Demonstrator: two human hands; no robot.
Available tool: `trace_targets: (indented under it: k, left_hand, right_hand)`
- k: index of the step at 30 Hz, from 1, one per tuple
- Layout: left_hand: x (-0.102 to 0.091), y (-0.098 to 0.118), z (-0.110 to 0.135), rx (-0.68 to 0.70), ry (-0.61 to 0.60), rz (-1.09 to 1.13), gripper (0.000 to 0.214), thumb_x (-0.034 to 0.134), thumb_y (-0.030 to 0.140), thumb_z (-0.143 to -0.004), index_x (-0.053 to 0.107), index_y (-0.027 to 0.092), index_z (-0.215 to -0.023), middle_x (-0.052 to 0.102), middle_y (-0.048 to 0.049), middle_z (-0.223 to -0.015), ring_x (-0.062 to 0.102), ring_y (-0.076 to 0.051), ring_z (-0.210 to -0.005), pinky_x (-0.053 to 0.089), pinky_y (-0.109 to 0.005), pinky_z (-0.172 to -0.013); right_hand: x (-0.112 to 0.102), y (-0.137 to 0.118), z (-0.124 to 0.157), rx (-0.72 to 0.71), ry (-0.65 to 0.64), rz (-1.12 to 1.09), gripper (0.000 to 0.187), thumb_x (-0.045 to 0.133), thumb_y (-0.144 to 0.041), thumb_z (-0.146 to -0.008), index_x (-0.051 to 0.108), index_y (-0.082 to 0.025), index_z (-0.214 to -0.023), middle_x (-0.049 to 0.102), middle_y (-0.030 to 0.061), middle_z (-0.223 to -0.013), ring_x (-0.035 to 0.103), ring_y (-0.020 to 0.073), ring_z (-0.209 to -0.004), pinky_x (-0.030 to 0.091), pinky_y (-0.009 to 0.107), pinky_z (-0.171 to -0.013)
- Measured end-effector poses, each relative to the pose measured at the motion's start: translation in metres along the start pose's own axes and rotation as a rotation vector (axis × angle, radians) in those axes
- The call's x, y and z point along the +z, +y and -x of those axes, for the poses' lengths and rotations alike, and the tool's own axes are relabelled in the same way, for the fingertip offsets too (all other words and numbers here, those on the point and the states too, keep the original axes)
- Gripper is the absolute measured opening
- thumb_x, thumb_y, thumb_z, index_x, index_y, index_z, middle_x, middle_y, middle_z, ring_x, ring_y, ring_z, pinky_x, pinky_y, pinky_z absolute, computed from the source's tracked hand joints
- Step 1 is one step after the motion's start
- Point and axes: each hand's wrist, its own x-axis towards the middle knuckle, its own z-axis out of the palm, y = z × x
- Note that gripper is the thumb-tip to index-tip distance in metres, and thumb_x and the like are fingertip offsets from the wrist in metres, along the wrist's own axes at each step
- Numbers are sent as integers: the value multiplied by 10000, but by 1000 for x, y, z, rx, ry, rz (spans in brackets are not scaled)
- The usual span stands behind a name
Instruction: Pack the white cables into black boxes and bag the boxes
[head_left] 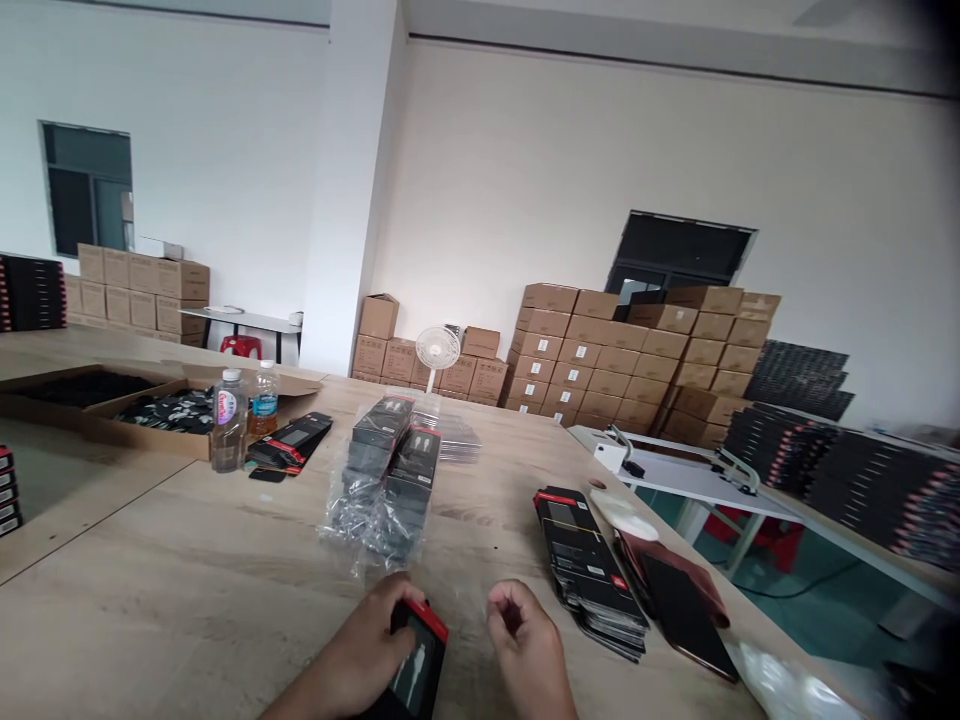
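"Two hands at the near side of the desk (247,560). What's each got?"

"Left hand (364,640) grasps a black box (431,650) with a red end, thumb across the front. Right hand (529,645) sits to the right, apart from the box, fingers curled, thumb near index. Can't tell if it pinches anything."

"Box location?"

"Near, around centre, tilted, bottom cut off by frame. Nearer than the bagged boxes (412,465), left of the flat cartons (589,565)."

"How will it handle?"

"My guess: light, thin card. Stiff along edges, soft mid-panel. White cable (412,672) shows on the front; print or window, can't tell. Surface looks smooth, may slip. Corners would dent first."

"Grip?"

"I'd take both long edges just below the red end, light squeeze, nothing on the front panel. Clear plastic (371,540) looks slick: pinch a loose fold."
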Motion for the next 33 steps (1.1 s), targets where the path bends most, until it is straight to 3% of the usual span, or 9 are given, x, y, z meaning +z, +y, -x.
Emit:
trace_targets:
  k: [3, 7, 12, 14, 20, 24, 27, 30, 33]
  left_hand:
    - [-4, -6, 3, -168, -61, 316, 634, 594, 155, -562, 490, 208, -1185, 622, -37, -1059, 596, -195, -876, 433, -292, -754]
    - [-4, -11, 4, -333, -206, 487, 607, 693, 150, -486, 574, 164, -1081, 627, -3, -817, 588, -164, -685, 394, -253, -612]
    - [4, -4, 3, -249, -280, 526, 426, 700, 201, -536, 683, 128, -956, 665, -28, -806, 593, -171, -716, 381, -254, -663]
    - [4, -1, 3, -219, -312, 495, 349, 681, 217, -565, 711, 122, -900, 662, -21, -766, 566, -151, -669, 360, -245, -644]
    - [5, -8, 1, -179, -238, 280, 300, 636, 172, -563, 717, 117, -847, 643, -12, -725, 543, -153, -651, 352, -249, -611]
    - [10, -9, 0, -209, -25, 86, 593, 642, 135, -508, 593, 128, -1099, 646, -42, -899, 580, -191, -757, 404, -269, -649]
    - [11, -2, 1, -169, 84, 25, 704, 628, 105, -510, 508, 158, -1202, 619, -89, -1107, 586, -237, -967, 437, -289, -773]
    - [10, 4, 1, -57, 34, 47, 517, 586, 97, -564, 610, 152, -1078, 660, -84, -1086, 577, -240, -1047, 431, -291, -851]
    - [9, 4, 1, -43, -48, 67, 379, 545, 140, -646, 682, 149, -999, 712, -48, -916, 640, -209, -835, 462, -283, -725]
  right_hand:
    - [0, 4, -1, 54, 16, -16, 76, 487, -259, -724, 519, -223, -665, 519, -14, -602, 518, 164, -569, 431, 252, -547]
    - [9, 0, 5, 31, -34, -5, 96, 481, -217, -719, 520, -216, -631, 512, -17, -600, 508, 156, -574, 414, 247, -544]
    - [17, -9, 13, -49, -246, -74, 68, 567, -153, -680, 573, -200, -632, 590, -10, -667, 543, 148, -632, 406, 229, -562]
    - [16, -8, 12, -26, -255, -104, 62, 589, -202, -702, 590, -196, -640, 604, -3, -676, 551, 152, -637, 415, 234, -566]
    - [12, -2, 7, 11, -166, -108, 213, 555, -346, -795, 609, -195, -656, 583, 13, -662, 548, 163, -609, 439, 251, -566]
    - [9, -9, 8, -104, -246, -26, 221, 516, -290, -831, 664, -201, -692, 606, 33, -707, 591, 174, -671, 458, 255, -619]
    - [7, -17, 9, -161, -298, 61, 239, 492, -233, -847, 696, -226, -721, 608, 32, -722, 596, 168, -691, 457, 247, -636]
    - [6, -21, 11, -203, -330, 103, 268, 453, -191, -863, 704, -242, -784, 617, 39, -760, 604, 167, -716, 458, 241, -648]
    - [5, -17, 11, -192, -274, 178, 239, 448, -145, -827, 668, -226, -781, 627, 47, -787, 612, 177, -725, 456, 250, -647]
